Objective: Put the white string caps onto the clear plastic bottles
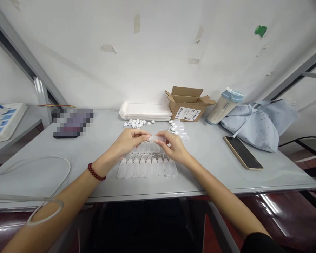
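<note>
My left hand (pixel 130 140) and my right hand (pixel 173 146) meet above the grey table (pixel 94 154), both pinching one small translucent plastic bottle (pixel 156 138) held sideways between them. The left fingertips close on its cap end, the right fingers wrap its body. Right below the hands lies a row of several identical small bottles (pixel 147 167), side by side, necks pointing away from me. A red bead bracelet (pixel 96 172) sits on my left wrist.
Loose white caps (pixel 137 123) and more small bottles (pixel 178 129) lie behind the hands. Further back stand stacked white trays (pixel 145 110), an open cardboard box (pixel 188 103) and a tumbler (pixel 224 106). A phone (pixel 242 153) and a blue bag (pixel 260 124) sit at the right, a clear tube (pixel 65 165) at the left.
</note>
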The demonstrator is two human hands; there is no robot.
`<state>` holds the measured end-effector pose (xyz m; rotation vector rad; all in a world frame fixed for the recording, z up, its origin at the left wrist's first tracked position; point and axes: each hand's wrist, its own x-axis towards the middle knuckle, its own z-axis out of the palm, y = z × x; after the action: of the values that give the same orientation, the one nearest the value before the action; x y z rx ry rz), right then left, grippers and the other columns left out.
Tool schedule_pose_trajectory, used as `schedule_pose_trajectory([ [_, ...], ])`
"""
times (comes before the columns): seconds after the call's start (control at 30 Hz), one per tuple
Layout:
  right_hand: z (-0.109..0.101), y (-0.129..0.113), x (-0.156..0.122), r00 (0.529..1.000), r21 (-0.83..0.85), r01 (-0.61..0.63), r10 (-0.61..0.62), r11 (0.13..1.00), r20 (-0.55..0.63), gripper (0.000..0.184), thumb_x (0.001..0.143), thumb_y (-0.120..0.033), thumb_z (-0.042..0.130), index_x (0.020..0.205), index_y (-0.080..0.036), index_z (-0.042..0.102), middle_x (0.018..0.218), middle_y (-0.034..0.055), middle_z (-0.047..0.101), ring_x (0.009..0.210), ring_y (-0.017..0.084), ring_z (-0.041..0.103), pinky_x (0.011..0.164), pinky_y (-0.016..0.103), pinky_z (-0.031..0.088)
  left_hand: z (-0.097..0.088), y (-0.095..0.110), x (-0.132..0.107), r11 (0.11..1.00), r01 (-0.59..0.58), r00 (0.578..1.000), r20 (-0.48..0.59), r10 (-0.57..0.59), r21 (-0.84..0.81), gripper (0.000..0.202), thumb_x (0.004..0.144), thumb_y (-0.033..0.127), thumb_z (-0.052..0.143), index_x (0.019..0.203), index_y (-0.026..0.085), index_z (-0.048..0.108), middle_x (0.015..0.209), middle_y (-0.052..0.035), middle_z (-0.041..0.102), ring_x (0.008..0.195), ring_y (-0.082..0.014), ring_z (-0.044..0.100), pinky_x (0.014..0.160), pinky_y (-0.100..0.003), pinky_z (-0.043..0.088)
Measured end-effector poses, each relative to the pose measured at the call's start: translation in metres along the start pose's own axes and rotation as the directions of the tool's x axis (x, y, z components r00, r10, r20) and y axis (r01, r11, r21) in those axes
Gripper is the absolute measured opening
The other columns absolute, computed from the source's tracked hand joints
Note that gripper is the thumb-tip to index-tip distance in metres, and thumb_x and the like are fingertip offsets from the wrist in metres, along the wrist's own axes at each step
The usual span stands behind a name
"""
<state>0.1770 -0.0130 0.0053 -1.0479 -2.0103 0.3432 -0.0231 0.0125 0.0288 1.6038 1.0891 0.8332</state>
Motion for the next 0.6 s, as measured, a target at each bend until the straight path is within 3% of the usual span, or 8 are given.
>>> schedule_pose_trajectory([
  [0.2, -0.006, -0.006, 0.003, 0.987, 0.15, -0.154, 0.145, 0.977, 0.068, 0.02, 0.09, -0.033, 0.05, 0.091, -0.015, 0.06, 0.068, 0.0022, 0.064, 0.056, 0.012, 0.054, 0.054, 0.022, 0.042, 0.002, 0.007, -0.004, 0.995, -0.072, 0.997, -0.023, 0.074, 0.068, 0.029, 0.07, 0.041, 0.072, 0.086, 0.017, 0.071, 0.079, -0.0044, 0.066, 0.071, -0.0166, 0.056, 0.06, -0.027, 0.042],
  [0.4, -0.008, -0.008, 0.004, 0.957, 0.259, -0.287, 0.266, 0.922, 0.114, 0.025, 0.089, -0.039, 0.051, 0.09, -0.015, 0.06, 0.066, 0.0009, 0.063, 0.048, 0.008, 0.046, 0.047, 0.02, 0.037, 0.005, 0.01, -0.005, 0.976, -0.176, 0.981, -0.056, 0.184, 0.129, 0.024, 0.071, 0.038, 0.072, 0.082, 0.018, 0.068, 0.077, -0.0025, 0.062, 0.068, -0.0149, 0.054, 0.06, -0.026, 0.043],
  [0.5, -0.008, -0.009, 0.004, 0.958, 0.29, -0.285, 0.266, 0.913, 0.105, 0.026, 0.089, -0.04, 0.051, 0.09, -0.015, 0.06, 0.066, 0.0007, 0.063, 0.047, 0.008, 0.045, 0.046, 0.021, 0.036, 0.006, 0.012, -0.005, 0.982, -0.146, 0.988, -0.037, 0.151, 0.12, 0.025, 0.076, 0.042, 0.066, 0.083, 0.018, 0.068, 0.074, -0.0018, 0.062, 0.061, -0.0129, 0.051, 0.053, -0.024, 0.039],
  [0.6, -0.008, -0.011, 0.004, 0.962, 0.307, -0.272, 0.255, 0.912, 0.095, 0.026, 0.089, -0.039, 0.051, 0.09, -0.015, 0.06, 0.067, 0.0007, 0.062, 0.048, 0.008, 0.045, 0.047, 0.02, 0.036, 0.006, 0.012, -0.005, 0.988, -0.092, 0.996, 0.015, 0.091, 0.126, 0.037, 0.084, 0.048, 0.055, 0.068, 0.016, 0.066, 0.057, 0.0002, 0.054, 0.051, -0.0113, 0.045, 0.046, -0.023, 0.033],
])
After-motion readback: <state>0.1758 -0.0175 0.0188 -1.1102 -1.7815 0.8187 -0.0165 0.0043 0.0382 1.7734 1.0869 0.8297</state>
